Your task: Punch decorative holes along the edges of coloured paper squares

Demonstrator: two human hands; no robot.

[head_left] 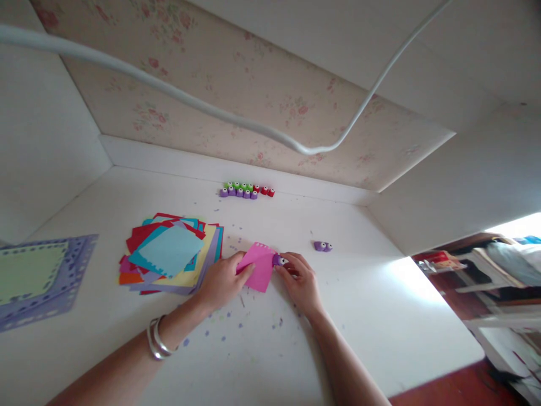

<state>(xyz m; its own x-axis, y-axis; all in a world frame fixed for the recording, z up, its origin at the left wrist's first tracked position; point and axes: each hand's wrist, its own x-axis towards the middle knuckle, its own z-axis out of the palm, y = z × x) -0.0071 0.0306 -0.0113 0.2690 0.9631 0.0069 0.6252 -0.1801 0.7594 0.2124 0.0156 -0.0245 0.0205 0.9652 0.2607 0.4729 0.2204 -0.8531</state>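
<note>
A pink sheet of paper [261,269] is pinched at its left side by my left hand [226,277], thumb on top. Small punched holes run along the paper's top edge. My right hand [301,281] grips a small purple craft punch [278,260], which sits at the upper right edge of the pink sheet. Just left of my left hand lies a pile of coloured paper [169,248], with a light blue sheet on top. Two more purple punches [323,246] stand to the right, apart from my right hand.
Several green, purple and red punches [240,192] stand in rows near the wall. Punched-edge purple and pale green sheets [40,276] lie at the far left. Tiny paper bits [223,338] are scattered over the white table [372,338]. A white cable [236,119] hangs across above.
</note>
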